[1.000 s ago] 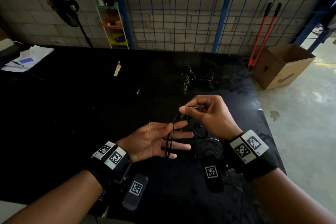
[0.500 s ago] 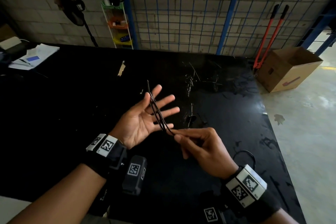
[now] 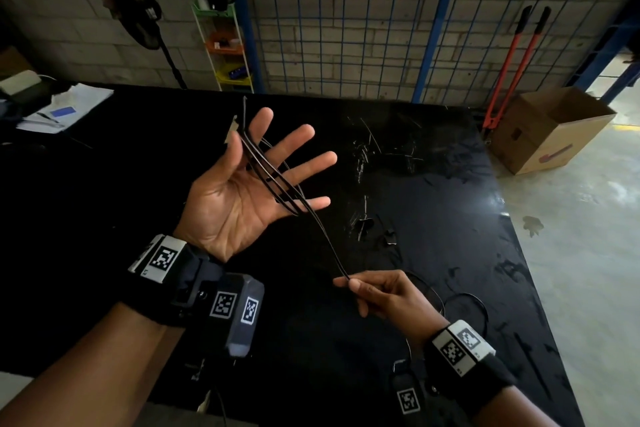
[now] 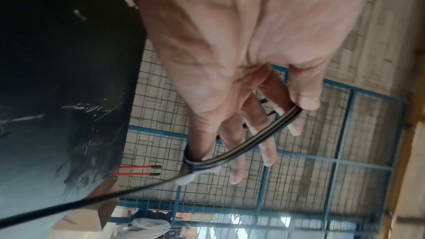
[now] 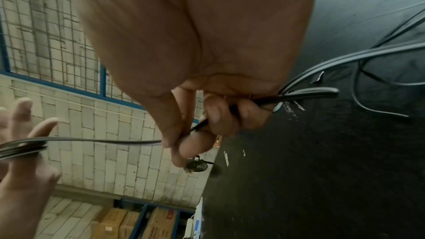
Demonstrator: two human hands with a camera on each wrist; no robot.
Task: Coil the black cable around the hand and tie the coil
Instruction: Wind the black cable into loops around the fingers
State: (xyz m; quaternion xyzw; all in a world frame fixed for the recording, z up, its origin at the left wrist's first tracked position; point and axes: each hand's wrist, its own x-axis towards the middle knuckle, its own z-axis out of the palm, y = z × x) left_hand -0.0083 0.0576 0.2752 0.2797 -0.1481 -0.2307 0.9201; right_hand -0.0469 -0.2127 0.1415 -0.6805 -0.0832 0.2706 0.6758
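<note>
Head view shows the left hand [image 3: 239,198] raised palm up above the black tabletop [image 3: 104,204], fingers straight and spread, its grip released. Several turns of the black cable [image 3: 273,180] lie across the palm side of the fingers, from beside the thumb to the little finger. One strand leaves the turns and runs taut down to the right hand [image 3: 384,298], whose thumb and forefinger pinch it, the other fingers curled. Slack loops of the cable lie on the tabletop just beyond that wrist.

Left wrist view adds what the head camera cannot resolve: the turns sit side by side as a flat band, and thin strands show between the fingers on their far side, so the band goes round the fingers. The single strand leaves at the little finger, and the thumb tip lies against the band's other end.

Right wrist view shows the pinch from underneath: the cable [image 5: 128,141] enters between thumb and forefinger, passes under the curled fingers and comes out at the heel of the hand, trailing onto the tabletop. Red-handled bolt cutters [image 3: 509,69] lean by a cardboard box [image 3: 550,132] on the floor.
</note>
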